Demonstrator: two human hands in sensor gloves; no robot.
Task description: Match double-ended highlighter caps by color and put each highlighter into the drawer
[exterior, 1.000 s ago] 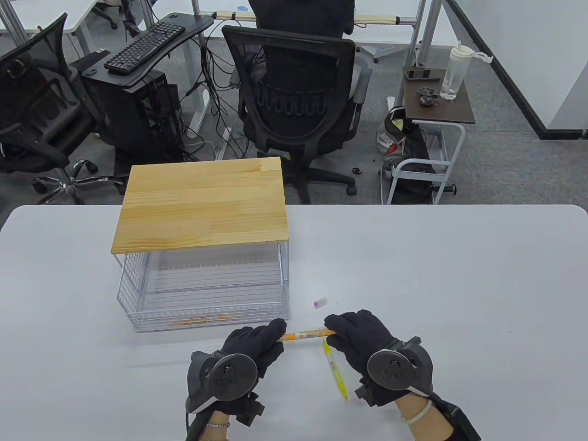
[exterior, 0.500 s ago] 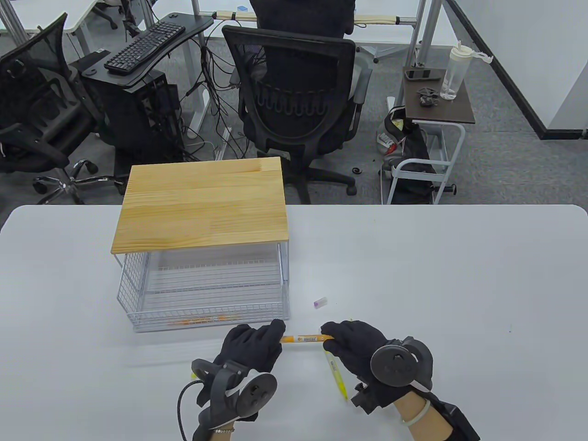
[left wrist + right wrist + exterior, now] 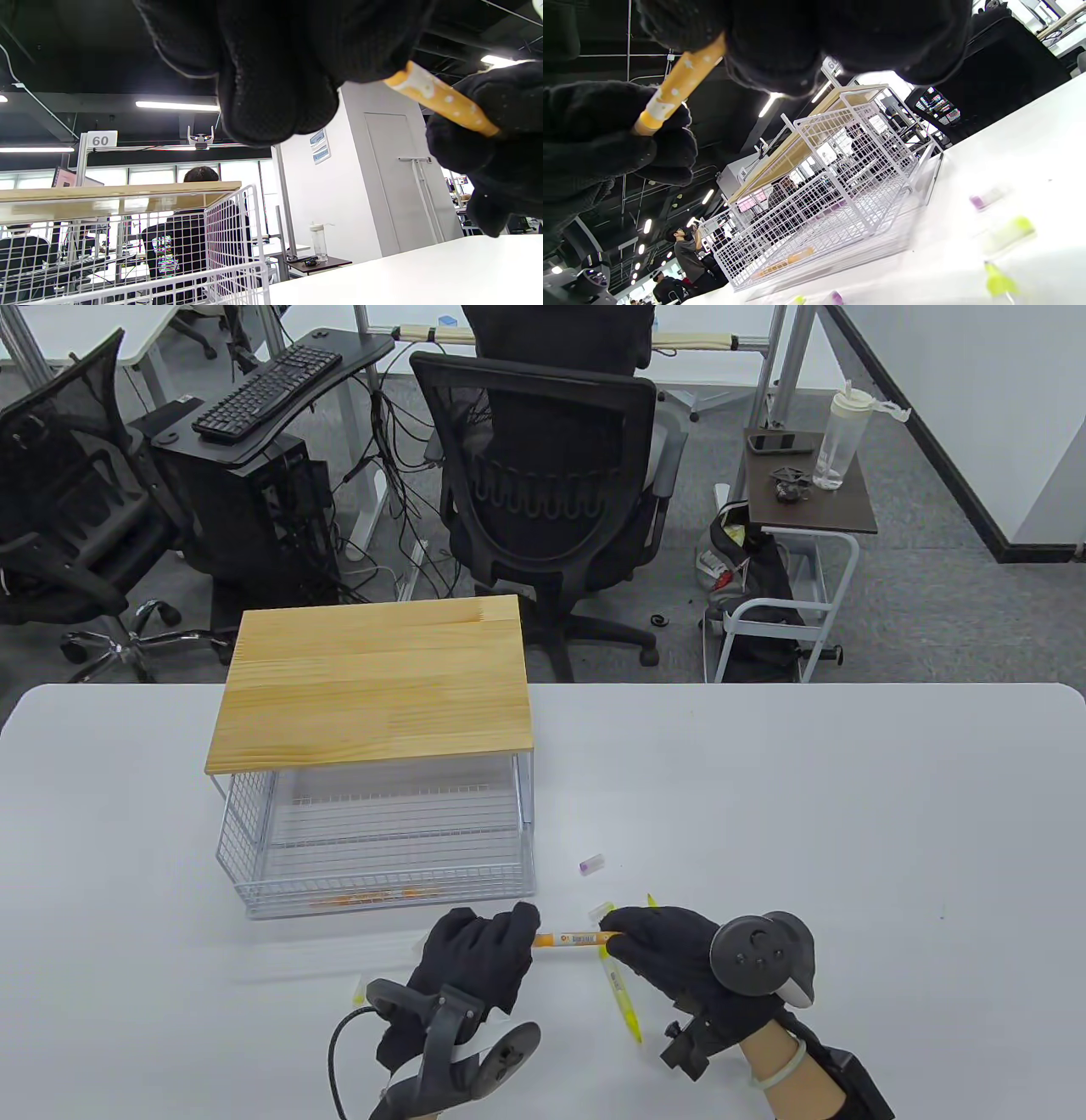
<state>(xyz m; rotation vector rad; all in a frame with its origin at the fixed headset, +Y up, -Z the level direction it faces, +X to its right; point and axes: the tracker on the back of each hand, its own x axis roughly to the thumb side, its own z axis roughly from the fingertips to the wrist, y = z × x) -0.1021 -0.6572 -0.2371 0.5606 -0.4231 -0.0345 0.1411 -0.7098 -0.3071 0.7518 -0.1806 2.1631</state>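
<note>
An orange highlighter is held level just above the table in front of the wire drawer. My left hand grips its left end and my right hand grips its right end; both ends are hidden in the gloves. The left wrist view shows the orange barrel running between the two gloves, as does the right wrist view. A yellow highlighter lies uncapped on the table under my right hand. A clear yellow-tinted cap and a purple cap lie close by.
The drawer is pulled out from under a wooden top and holds another orange highlighter along its front wall. A small yellowish cap lies left of my left hand. An office chair stands beyond the table.
Both hands have rolled about the orange highlighter, the left tracker swinging down toward me and the right one up. The pen shifted slightly right. The yellow-tinted cap now shows beside my right hand.
</note>
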